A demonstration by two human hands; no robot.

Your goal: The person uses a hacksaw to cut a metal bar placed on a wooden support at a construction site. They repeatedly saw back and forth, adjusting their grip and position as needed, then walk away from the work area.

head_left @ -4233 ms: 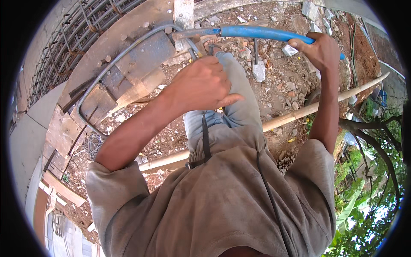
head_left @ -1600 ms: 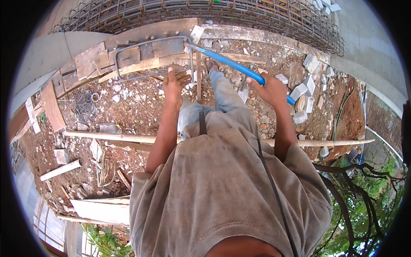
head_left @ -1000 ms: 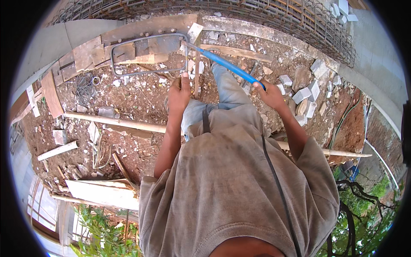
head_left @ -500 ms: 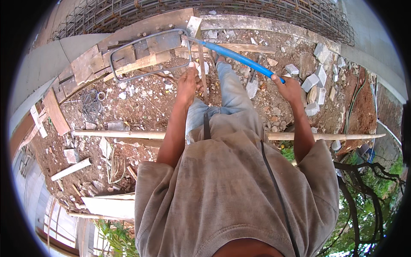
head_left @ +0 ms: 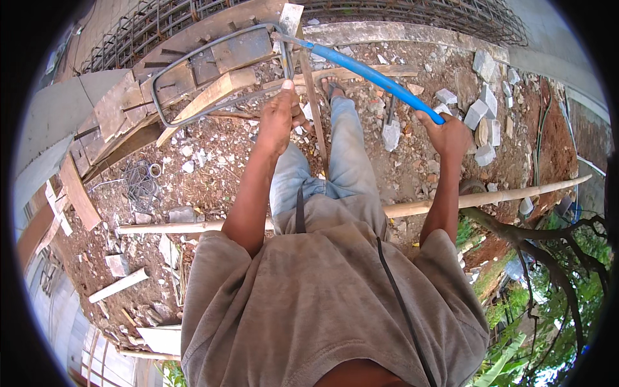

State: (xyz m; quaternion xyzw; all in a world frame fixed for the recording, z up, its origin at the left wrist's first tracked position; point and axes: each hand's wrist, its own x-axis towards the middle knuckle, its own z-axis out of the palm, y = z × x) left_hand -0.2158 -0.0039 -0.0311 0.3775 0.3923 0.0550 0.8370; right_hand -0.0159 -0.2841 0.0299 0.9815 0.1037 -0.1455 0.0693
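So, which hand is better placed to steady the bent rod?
Probably the left hand: it sits at the near corner of the bent rod, while the right hand grips the blue handle.

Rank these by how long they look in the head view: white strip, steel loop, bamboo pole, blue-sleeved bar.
1. Bamboo pole, middle hidden from view
2. Blue-sleeved bar
3. Steel loop, by its long side
4. White strip
Unequal nearness leaves true sizes unsure.

one head-worn fisheye view, downward over the hands [head_left: 278, 122]
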